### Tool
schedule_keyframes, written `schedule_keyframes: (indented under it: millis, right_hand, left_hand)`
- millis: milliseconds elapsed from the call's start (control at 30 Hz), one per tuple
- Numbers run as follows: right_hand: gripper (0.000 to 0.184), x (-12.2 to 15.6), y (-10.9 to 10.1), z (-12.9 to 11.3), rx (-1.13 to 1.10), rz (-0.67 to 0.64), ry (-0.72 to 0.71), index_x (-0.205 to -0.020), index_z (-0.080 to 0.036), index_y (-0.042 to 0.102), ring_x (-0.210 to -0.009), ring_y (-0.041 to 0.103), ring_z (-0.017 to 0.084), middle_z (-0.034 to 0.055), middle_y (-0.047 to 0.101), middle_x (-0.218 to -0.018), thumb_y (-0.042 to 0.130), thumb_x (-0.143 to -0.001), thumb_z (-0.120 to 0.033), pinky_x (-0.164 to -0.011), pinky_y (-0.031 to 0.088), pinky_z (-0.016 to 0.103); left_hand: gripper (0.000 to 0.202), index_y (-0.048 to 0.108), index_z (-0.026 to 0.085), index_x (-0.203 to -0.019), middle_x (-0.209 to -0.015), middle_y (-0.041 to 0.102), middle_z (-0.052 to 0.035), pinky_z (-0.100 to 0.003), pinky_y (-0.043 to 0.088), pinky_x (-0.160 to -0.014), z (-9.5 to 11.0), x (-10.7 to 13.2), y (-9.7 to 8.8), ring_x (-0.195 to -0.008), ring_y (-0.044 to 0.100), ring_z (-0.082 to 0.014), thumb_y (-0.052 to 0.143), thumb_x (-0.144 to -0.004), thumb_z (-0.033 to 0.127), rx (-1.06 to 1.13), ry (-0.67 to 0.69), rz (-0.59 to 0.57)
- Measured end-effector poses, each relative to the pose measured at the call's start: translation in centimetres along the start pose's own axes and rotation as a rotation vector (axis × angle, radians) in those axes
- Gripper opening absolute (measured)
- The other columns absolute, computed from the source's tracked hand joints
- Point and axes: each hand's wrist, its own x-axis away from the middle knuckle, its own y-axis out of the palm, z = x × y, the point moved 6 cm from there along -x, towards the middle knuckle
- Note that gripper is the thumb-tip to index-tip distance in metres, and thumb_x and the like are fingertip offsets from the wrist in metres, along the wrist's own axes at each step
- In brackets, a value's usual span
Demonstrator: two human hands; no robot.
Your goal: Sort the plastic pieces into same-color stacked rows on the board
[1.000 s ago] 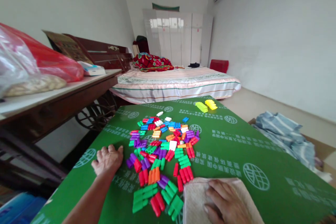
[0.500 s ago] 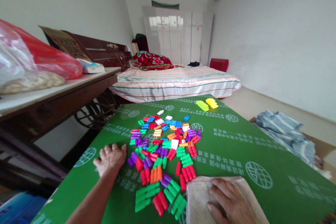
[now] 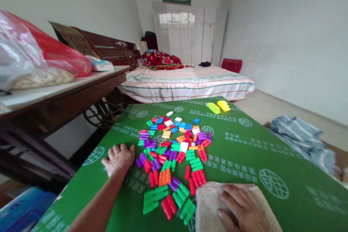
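My left hand (image 3: 119, 159) lies palm down on the green tabletop (image 3: 239, 159), fingers spread, to the left of a scatter of plastic pieces. Under my right hand (image 3: 241, 206) is a folded beige cloth (image 3: 208, 206); the fingers rest flat on its top and the thumb is apart. Between the hands are many small tube-like pieces joined in groups, among them green pieces (image 3: 155, 196), red pieces (image 3: 169, 206), orange pieces (image 3: 164, 178) and white pieces (image 3: 184, 147). The cloth's left edge is close beside red and green pieces.
A lime-green block of pieces (image 3: 213, 108) and a yellow one (image 3: 224, 106) stand at the table's far edge. Beyond is a bed (image 3: 187, 85). Left, a side table (image 3: 108, 78) bears plastic bags (image 3: 62, 56). Blue striped fabric (image 3: 301, 137) is piled at the right.
The whole view has shifted slightly, so things appear a little further right. Both hands, the cloth and the pieces keep their places on the table.
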Motion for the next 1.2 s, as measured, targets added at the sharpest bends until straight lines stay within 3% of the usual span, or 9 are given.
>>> schedule_keyframes:
  millis: [467, 900, 1100, 1200]
  right_hand:
    - [0.021, 0.5, 0.1, 0.0, 0.003, 0.076, -0.002, -0.093, -0.023, 0.068, -0.088, 0.069, 0.020, 0.0053, 0.074, -0.099, 0.052, -0.090, -0.037, -0.081, 0.051, 0.031]
    - [0.021, 0.9, 0.6, 0.3, -0.012, 0.072, -0.017, -0.092, -0.024, 0.068, -0.087, 0.069, 0.021, 0.0050, 0.074, -0.098, 0.055, -0.088, -0.041, -0.079, 0.052, 0.032]
    - [0.023, 0.3, 0.0, 0.1, 0.008, 0.119, -0.054, -0.090, -0.024, 0.067, -0.082, 0.070, 0.019, 0.0052, 0.074, -0.094, 0.051, -0.091, -0.041, -0.076, 0.052, 0.031]
    - [0.019, -0.6, -0.6, 0.0, 0.011, 0.072, -0.107, -0.090, -0.024, 0.066, -0.079, 0.069, 0.018, 0.0040, 0.074, -0.092, 0.055, -0.088, -0.039, -0.072, 0.052, 0.030]
  left_hand:
    - [0.060, 0.054, 0.013, -0.118, -0.134, 0.045, -0.0199, -0.059, 0.032, -0.104, -0.2, -0.1, 0.5, -0.129, 0.034, -0.0361, 0.018, -0.087, 0.050, -0.012, 0.012, 0.019]
    - [0.060, 0.053, 0.012, -0.122, -0.141, 0.041, -0.0200, -0.060, 0.028, -0.108, -0.4, 0.4, 0.5, -0.136, 0.029, -0.0360, 0.018, -0.088, 0.048, 0.006, 0.014, 0.018]
    - [0.059, 0.052, 0.011, -0.123, -0.143, 0.039, -0.0202, -0.060, 0.028, -0.108, -0.3, 0.5, 0.6, -0.136, 0.029, -0.0362, 0.020, -0.088, 0.048, 0.009, 0.017, 0.016]
    - [0.059, 0.052, 0.011, -0.122, -0.141, 0.041, -0.0204, -0.060, 0.029, -0.107, -0.3, 0.5, 0.6, -0.135, 0.030, -0.0364, 0.020, -0.088, 0.048, 0.011, 0.019, 0.018]
